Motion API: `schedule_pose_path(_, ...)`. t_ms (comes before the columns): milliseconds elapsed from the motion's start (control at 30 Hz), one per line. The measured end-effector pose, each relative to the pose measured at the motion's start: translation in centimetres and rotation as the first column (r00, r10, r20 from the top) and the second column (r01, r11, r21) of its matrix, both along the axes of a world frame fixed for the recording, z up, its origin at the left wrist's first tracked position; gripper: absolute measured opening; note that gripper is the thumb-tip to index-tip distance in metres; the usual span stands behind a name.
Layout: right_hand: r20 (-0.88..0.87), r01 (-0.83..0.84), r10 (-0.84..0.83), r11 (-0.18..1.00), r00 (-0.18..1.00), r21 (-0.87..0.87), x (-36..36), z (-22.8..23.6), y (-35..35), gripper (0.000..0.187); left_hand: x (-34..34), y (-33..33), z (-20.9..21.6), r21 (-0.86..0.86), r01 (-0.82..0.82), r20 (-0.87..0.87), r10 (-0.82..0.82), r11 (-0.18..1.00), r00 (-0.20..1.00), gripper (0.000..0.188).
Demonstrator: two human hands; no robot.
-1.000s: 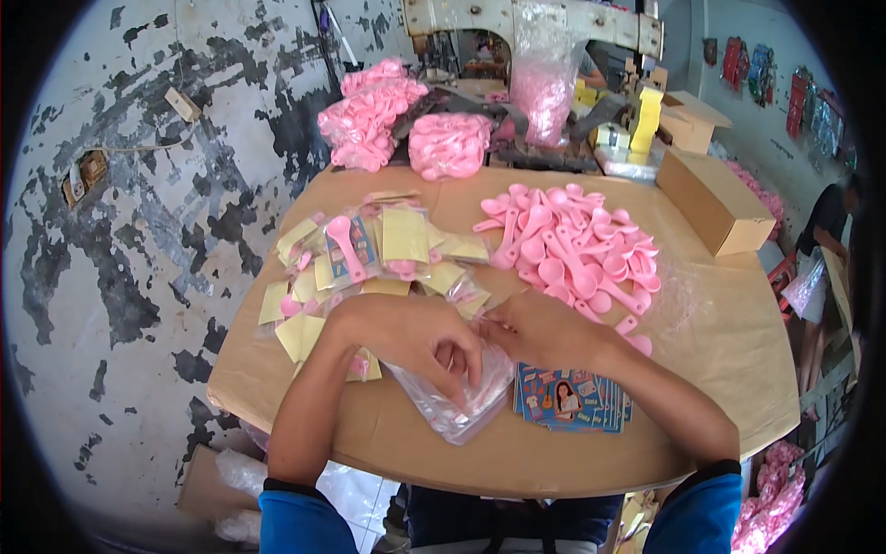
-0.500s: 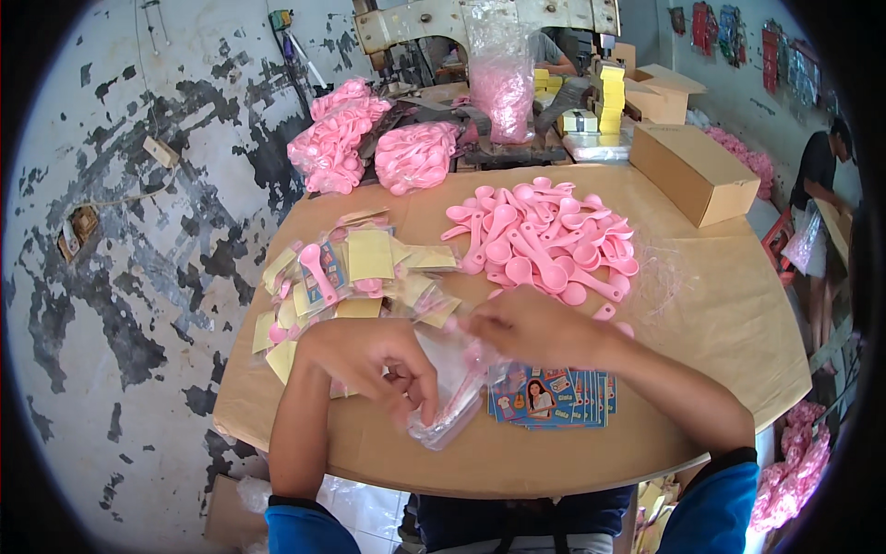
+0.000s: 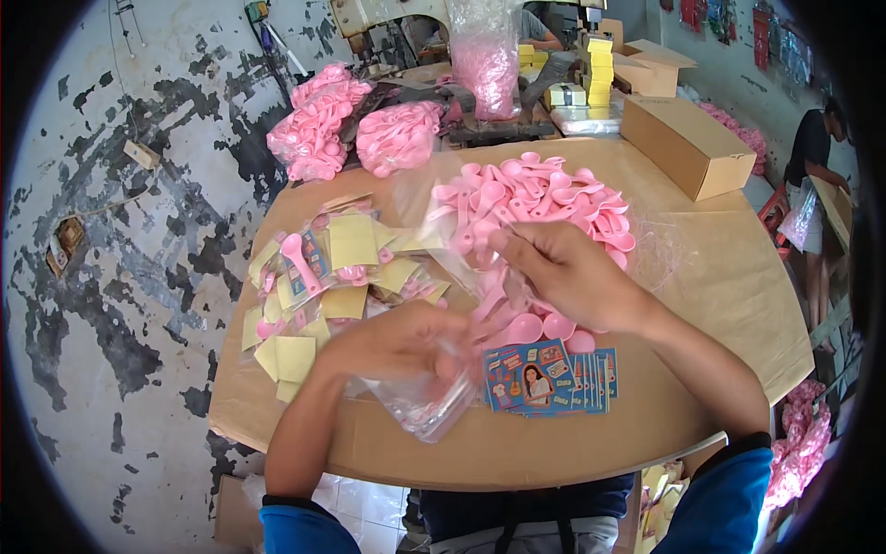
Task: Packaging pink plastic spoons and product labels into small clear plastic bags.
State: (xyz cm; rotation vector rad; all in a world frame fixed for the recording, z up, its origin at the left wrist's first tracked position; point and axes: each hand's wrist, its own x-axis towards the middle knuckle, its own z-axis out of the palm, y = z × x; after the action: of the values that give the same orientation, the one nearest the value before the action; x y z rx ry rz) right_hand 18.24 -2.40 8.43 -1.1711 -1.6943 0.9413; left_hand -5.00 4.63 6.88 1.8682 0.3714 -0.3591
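My right hand (image 3: 577, 272) is raised over the near side of a heap of pink measuring spoons (image 3: 531, 198). Its thumb and fingers pinch a clear plastic bag (image 3: 441, 217), which spreads out to the left. Lower down, my left hand (image 3: 397, 342) hovers at a stack of clear plastic bags (image 3: 429, 411); motion smears its fingers, so their grip cannot be made out. Just right of that stack lies a fanned pile of blue printed cards (image 3: 544, 379). Left of my hands are filled packets (image 3: 346, 249) with yellow cards and pink spoons inside.
Two bulging bags of pink spoons (image 3: 318, 125) stand at the table's far left. A closed cardboard box (image 3: 688, 143) sits at the far right, near a stack of yellow blocks (image 3: 600, 74). A machine (image 3: 392, 14) rises behind the table. Another person (image 3: 812, 175) stands at right.
My right hand has lifted away from the bag stack toward the spoons, drawing a clear bag with it. My left hand has shifted right and slightly up over the stack. The view has tilted slightly.
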Motion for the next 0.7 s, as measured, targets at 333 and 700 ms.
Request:
schedule_pose_path(333,0.736,-0.212,0.045,0.968,0.676,0.136,3.3,-3.9,-4.2,0.034,4.1,-2.5,-1.1,-0.628,-0.513,0.449,0.811,0.585,0.376,0.037)
schedule_pose_path(700,0.614,-0.212,0.155,0.977,0.774,0.020,4.4,-2.3,-2.3,0.034,3.1,-1.4,-2.6,-0.482,-0.720,0.495,0.833,0.500,0.247,0.029)
